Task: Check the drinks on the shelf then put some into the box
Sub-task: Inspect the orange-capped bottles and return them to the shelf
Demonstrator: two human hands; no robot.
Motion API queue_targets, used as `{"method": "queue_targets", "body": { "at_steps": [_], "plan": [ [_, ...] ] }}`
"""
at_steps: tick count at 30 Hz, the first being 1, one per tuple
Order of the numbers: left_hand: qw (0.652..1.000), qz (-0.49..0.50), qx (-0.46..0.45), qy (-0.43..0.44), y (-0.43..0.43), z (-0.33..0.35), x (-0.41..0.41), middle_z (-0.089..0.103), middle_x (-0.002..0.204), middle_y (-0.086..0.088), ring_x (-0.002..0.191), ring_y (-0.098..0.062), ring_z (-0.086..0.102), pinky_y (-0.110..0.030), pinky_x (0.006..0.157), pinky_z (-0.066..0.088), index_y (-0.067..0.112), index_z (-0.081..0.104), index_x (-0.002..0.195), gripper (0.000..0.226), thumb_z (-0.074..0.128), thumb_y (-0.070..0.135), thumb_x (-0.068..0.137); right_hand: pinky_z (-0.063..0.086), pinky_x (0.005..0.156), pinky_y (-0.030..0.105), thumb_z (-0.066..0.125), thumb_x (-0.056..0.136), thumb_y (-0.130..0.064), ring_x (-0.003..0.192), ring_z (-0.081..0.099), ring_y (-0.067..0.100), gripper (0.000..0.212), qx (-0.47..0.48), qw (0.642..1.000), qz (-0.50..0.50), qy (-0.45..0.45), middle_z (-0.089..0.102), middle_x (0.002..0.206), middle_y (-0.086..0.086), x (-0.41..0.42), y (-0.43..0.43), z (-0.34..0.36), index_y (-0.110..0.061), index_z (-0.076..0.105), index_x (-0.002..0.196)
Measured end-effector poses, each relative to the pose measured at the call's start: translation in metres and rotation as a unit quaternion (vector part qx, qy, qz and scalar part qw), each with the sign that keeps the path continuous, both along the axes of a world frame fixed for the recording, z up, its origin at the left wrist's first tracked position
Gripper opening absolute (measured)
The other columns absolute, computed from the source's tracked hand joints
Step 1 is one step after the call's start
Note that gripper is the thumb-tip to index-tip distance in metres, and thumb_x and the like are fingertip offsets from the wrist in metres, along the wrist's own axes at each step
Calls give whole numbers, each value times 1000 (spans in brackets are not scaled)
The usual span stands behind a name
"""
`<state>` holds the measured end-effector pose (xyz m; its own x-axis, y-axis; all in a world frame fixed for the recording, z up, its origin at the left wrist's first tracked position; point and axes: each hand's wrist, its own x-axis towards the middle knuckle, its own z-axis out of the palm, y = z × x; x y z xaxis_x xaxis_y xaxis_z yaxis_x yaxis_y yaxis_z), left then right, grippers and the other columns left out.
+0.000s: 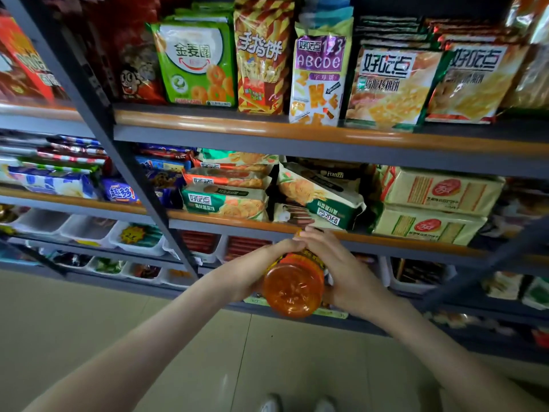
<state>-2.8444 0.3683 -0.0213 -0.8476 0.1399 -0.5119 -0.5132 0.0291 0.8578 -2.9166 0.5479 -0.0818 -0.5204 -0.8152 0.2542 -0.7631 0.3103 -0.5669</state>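
Bottle (292, 288) before snack shelf (297, 135); tiled floor (89, 316)

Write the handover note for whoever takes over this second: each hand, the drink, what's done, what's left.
Left hand: grips the bottle on its left side.
Right hand: grips the bottle on its right side, fingers reaching over the far end.
Bottle: orange drink, tipped with its base toward the camera, held in the air in front of the snack shelf.
Done: one bottle is in hand for checking.
Left: finish the check and put the bottle into the box. The box is out of view, so I cannot tell what it holds.
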Motion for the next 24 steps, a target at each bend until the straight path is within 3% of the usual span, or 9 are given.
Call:
{"method": "queue_targets", "body": {
  "at_steps": [3, 4, 6, 8, 12, 15, 18, 21, 24],
  "plan": [
    [996, -69, -61, 8, -4, 12, -2, 71, 82, -16, 76, -29, 69, -34, 67, 58, 5, 67, 100, 75, 26, 67, 86, 41, 105, 24, 83, 70, -41, 124, 49, -1, 67, -87, 980, -103, -143, 52, 126, -31, 7, 6, -3, -49, 45, 125],
    [994, -80, -76, 27, -7, 15, -3, 70, 74, -17, 68, -27, 69, -33, 64, 58, 4, 70, 93, 81, 22, 68, 84, 47, 98, 24, 85, 68, -39, 113, 56, -1, 61, -90, 967, -144, -191, 59, 113, -29, 8, 7, -4, -48, 49, 116],
    [986, -64, -120, 97, -9, 14, -6, 71, 74, -16, 67, -24, 69, -36, 67, 59, 17, 72, 87, 58, 30, 57, 92, 54, 89, 32, 85, 69, -32, 100, 63, 1, 53, -84, 945, -192, -250, 64, 105, -20, 7, 7, -6, -38, 52, 110],
    [955, -38, -198, 218, -13, 1, -7, 71, 84, -6, 78, -20, 68, -40, 77, 58, 28, 66, 112, 21, 49, 24, 101, 56, 86, 31, 81, 75, -20, 97, 65, 0, 42, -114, 920, -193, -321, 68, 105, -14, 6, 8, -3, -29, 57, 109],
    [787, -121, -411, 445, -19, -36, -9, 50, 132, -5, 117, -17, 48, -23, 96, 44, 28, 29, 150, 78, 64, 1, 86, 54, 81, 24, 78, 74, -18, 103, 66, 8, 50, -213, 843, -158, -469, 71, 105, -12, 5, 11, 5, -28, 54, 117],
    [640, -170, -528, 532, -16, -46, -15, 21, 155, -13, 139, -31, 26, -41, 116, 24, 23, 21, 152, 94, 73, 6, 75, 49, 94, 40, 79, 72, -36, 115, 62, 16, 61, -231, 810, -149, -518, 67, 121, -7, 0, 10, 7, -32, 52, 127],
    [551, -208, -562, 581, -15, -45, -25, 14, 157, -13, 148, -30, 9, -48, 121, 4, 22, 17, 151, 95, 73, 15, 75, 46, 98, 46, 69, 76, -42, 120, 59, 18, 59, -241, 782, -124, -562, 63, 129, -2, -4, 9, 11, -33, 51, 132],
    [548, -201, -544, 603, -14, -44, -34, 24, 155, -13, 148, -27, 14, -49, 121, 8, 18, 25, 149, 93, 79, 13, 74, 46, 100, 45, 61, 85, -48, 121, 58, 15, 58, -204, 797, -103, -559, 60, 134, -4, -6, 7, 18, -35, 45, 140],
    [551, -181, -530, 619, -13, -44, -37, 43, 148, -18, 141, -32, 31, -49, 116, 27, 17, 33, 145, 86, 83, 21, 75, 48, 98, 37, 47, 89, -51, 112, 63, 8, 53, -171, 795, -119, -569, 61, 132, -2, -10, 7, 24, -32, 44, 139]
  ]
}}
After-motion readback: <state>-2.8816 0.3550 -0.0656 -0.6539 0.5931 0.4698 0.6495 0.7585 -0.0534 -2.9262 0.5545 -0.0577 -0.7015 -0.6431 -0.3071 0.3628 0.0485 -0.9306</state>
